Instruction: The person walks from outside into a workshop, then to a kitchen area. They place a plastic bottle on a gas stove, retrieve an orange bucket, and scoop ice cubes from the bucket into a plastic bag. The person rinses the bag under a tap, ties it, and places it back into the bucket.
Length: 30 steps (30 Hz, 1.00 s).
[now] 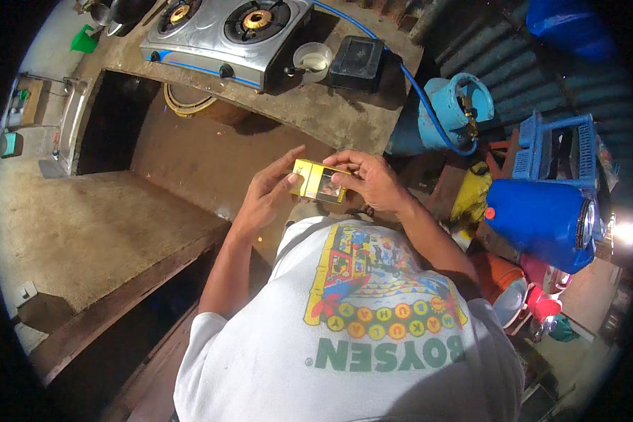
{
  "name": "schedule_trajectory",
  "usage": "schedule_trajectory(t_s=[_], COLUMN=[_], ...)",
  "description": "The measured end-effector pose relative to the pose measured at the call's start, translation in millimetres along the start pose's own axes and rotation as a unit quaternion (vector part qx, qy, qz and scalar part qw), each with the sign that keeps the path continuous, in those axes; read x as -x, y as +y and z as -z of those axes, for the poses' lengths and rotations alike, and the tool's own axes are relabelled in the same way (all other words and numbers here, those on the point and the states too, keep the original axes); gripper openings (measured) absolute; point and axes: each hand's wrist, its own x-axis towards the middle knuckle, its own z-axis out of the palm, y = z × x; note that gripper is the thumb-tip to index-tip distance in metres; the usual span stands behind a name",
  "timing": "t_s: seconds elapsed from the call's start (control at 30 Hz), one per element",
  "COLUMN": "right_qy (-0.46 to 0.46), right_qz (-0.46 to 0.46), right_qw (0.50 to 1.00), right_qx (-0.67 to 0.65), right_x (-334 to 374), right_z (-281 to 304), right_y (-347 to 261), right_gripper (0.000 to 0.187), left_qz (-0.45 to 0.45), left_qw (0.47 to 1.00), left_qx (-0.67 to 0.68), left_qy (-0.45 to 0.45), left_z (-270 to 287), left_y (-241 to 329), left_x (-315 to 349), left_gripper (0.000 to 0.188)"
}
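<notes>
A small yellow cigarette pack (308, 180) with a dark picture panel is held between my two hands, in front of my body. My left hand (264, 193) grips its left end, thumb against the front face and fingers reaching up along the far side. Around the right end, my right hand (376, 181) is closed, its thumb lying over the picture panel and its index finger bent along the top edge. The undersides of both grips are hidden.
Ahead, a concrete counter (281, 105) carries a two-burner gas stove (221, 42), a cup (312, 60) and a black container (356, 63). On the right stand a light-blue gas cylinder (439, 112) with a hose, and a blue jug (534, 218). A concrete ledge (112, 239) is at left.
</notes>
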Motion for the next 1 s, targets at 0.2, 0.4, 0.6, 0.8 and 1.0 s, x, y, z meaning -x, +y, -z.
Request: schedule_trajectory(t_s=[0.2,0.4,0.6,0.8,1.0], right_qy=[0.008,0.109,0.281,0.549,0.578], right_qz=[0.046,0.115,0.204,0.208,-0.117], right_qw=[0.993,0.974,0.863,0.597,0.467], right_qx=[-0.104,-0.162,0.368,0.547,0.659], right_x=[16.0,27.5,86.1,304.5,393.7], right_z=[12.8,7.9,38.1,117.3,226.8], right_y=[-7.0,16.3,-35.3,-161.0,-193.8], right_gripper=[0.029,0.031,0.028,0.012,0.018], left_qz=[0.001,-0.043,0.024,-0.041,0.009], left_qw=[0.974,0.912,0.917,0.956,0.956], left_qx=[0.227,0.407,0.371,0.29,0.289], left_qy=[-0.021,0.037,0.141,0.03,-0.044], left_z=[-18.0,-79.5,-116.7,-114.0,-147.7], left_y=[3.8,-13.1,9.9,-17.0,-24.1], left_x=[-6.4,-50.4,-68.7,-73.0,-92.3], left_gripper=[0.048,0.05,0.042,0.044,0.042])
